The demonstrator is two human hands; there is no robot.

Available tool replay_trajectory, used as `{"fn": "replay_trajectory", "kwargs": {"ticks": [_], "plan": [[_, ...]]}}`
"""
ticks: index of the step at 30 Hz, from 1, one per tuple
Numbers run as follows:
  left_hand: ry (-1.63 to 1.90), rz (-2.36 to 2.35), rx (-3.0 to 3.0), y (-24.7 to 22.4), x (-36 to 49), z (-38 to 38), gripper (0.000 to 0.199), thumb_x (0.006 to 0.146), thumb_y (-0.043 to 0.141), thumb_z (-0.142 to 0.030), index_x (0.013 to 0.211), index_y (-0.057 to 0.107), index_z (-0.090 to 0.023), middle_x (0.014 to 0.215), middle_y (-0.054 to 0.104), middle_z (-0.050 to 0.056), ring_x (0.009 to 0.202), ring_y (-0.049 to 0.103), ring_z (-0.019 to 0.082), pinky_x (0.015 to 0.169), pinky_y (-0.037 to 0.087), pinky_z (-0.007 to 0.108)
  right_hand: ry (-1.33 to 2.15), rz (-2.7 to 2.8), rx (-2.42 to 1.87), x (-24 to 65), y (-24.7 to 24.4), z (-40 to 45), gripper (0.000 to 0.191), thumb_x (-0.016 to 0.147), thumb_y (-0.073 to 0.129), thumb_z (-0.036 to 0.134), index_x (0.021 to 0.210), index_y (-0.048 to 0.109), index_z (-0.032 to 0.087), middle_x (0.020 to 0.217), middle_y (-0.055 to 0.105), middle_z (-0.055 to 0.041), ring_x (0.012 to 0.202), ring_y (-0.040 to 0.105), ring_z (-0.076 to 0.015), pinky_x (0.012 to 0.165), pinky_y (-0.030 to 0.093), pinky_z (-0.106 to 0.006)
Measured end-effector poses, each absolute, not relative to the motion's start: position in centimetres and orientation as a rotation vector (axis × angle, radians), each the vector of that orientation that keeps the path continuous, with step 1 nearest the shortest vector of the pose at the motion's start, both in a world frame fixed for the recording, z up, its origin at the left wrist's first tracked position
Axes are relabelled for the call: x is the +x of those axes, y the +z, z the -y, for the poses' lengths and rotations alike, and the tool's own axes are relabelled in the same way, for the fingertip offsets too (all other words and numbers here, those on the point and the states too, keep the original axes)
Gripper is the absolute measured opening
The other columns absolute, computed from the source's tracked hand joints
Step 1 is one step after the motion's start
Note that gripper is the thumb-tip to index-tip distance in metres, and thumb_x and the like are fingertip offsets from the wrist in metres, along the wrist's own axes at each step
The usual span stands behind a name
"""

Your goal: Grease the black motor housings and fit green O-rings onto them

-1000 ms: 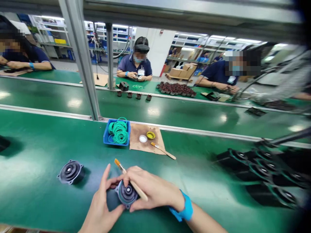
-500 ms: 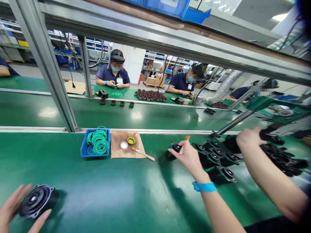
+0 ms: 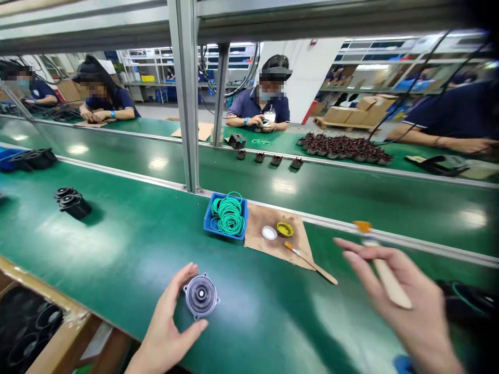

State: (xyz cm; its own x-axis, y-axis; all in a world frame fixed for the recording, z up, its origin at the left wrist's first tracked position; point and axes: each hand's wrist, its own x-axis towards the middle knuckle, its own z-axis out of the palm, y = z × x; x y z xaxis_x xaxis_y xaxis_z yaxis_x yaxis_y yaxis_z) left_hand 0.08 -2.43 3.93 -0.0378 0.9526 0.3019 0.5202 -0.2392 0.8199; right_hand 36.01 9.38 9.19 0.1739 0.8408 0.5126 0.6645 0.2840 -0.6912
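My left hand (image 3: 171,317) is around a round black housing (image 3: 201,295) with a grey flanged rim, thumb at its lower edge and fingers along its left and upper side. At the right, my right hand (image 3: 405,296) grips a wooden-handled brush (image 3: 385,275), its orange bristles pointing up; this hand is slightly blurred. Between the hands, a second brush (image 3: 312,262) lies partly on brown cardboard (image 3: 259,213), beside a white round lid (image 3: 269,232) and a yellow cup (image 3: 285,229). Green rings (image 3: 228,215) fill a blue bin (image 3: 208,228).
A metal post (image 3: 185,104) rises behind the green table (image 3: 136,249). Black housings (image 3: 74,202) stand further left, and more dark parts (image 3: 463,301) lie at the right. A box of black parts (image 3: 66,332) is at lower left. Several people sit opposite.
The view has swung left. My left hand has closed in on the round housing. My right hand has come away from the dark parts with the brush. Another person's arm has left view.
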Motion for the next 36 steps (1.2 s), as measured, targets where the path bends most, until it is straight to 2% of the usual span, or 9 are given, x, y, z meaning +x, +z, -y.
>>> {"fn": "replay_trajectory", "kwargs": {"ticks": [4,7,11,16,21,25,36], "plan": [[1.314,-1.588,1.695,2.0,0.2,2.6,0.083,0.071,0.081,-0.022,0.144,0.042,-0.025,0.125,0.064,0.013,0.114,0.067,0.029,0.097,0.057,0.041,0.351,1.832,-1.162,28.3,9.6,-10.8,0.018,0.091,0.062,0.034,0.085,0.047,0.025,0.094,0.077,-0.0082,0.088,0.074,-0.0248,0.072,0.056,-0.035],[1.369,-1.542,1.574,0.8,0.4,2.6,0.075,0.076,0.078,-0.024,0.142,0.044,-0.025,0.118,0.067,0.009,0.110,0.068,0.026,0.094,0.058,0.037,0.218,2.050,-1.097,25.1,8.8,-13.9,0.014,0.092,0.056,0.024,0.084,0.045,0.024,0.091,0.074,-0.0065,0.083,0.071,-0.0220,0.070,0.054,-0.032],[1.405,-1.493,1.473,0.3,0.7,2.7,0.070,0.077,0.077,-0.028,0.140,0.046,-0.024,0.122,0.069,0.010,0.112,0.068,0.026,0.097,0.057,0.037,0.128,2.198,-1.100,21.9,8.1,-17.4,0.015,0.086,0.055,0.012,0.082,0.046,0.023,0.085,0.068,-0.0057,0.078,0.064,-0.0230,0.067,0.046,-0.032],[1.370,-1.418,1.565,1.1,0.6,2.5,0.076,0.075,0.080,-0.025,0.141,0.044,-0.027,0.125,0.071,0.009,0.115,0.068,0.027,0.099,0.056,0.038,0.015,2.310,-1.149,19.3,7.7,-19.4,0.018,0.083,0.053,0.004,0.084,0.048,0.022,0.079,0.064,-0.0072,0.077,0.057,-0.0262,0.067,0.035,-0.033],[1.341,-1.396,1.605,1.8,0.6,2.4,0.076,0.075,0.080,-0.024,0.141,0.043,-0.031,0.128,0.070,0.007,0.115,0.068,0.025,0.099,0.056,0.037,-0.024,2.349,-1.172,19.1,7.6,-19.9,0.018,0.087,0.050,0.004,0.083,0.047,0.022,0.075,0.063,-0.0046,0.074,0.055,-0.0239,0.068,0.031,-0.032],[1.352,-1.391,1.640,2.1,0.9,2.4,0.068,0.075,0.079,-0.024,0.136,0.050,-0.028,0.131,0.066,0.009,0.112,0.068,0.026,0.095,0.058,0.038,-0.021,2.334,-1.198,19.7,7.8,-20.0,0.015,0.088,0.050,0.006,0.086,0.047,0.021,0.077,0.064,-0.0051,0.074,0.056,-0.0236,0.070,0.031,-0.032],[1.350,-1.400,1.621,2.3,0.8,2.6,0.066,0.073,0.080,-0.021,0.133,0.052,-0.028,0.125,0.067,0.007,0.106,0.069,0.023,0.093,0.057,0.034,0.145,2.238,-1.155,19.0,8.1,-20.1,0.019,0.081,0.055,0.007,0.080,0.045,0.023,0.074,0.064,-0.0030,0.072,0.058,-0.0236,0.069,0.034,-0.032]]}}
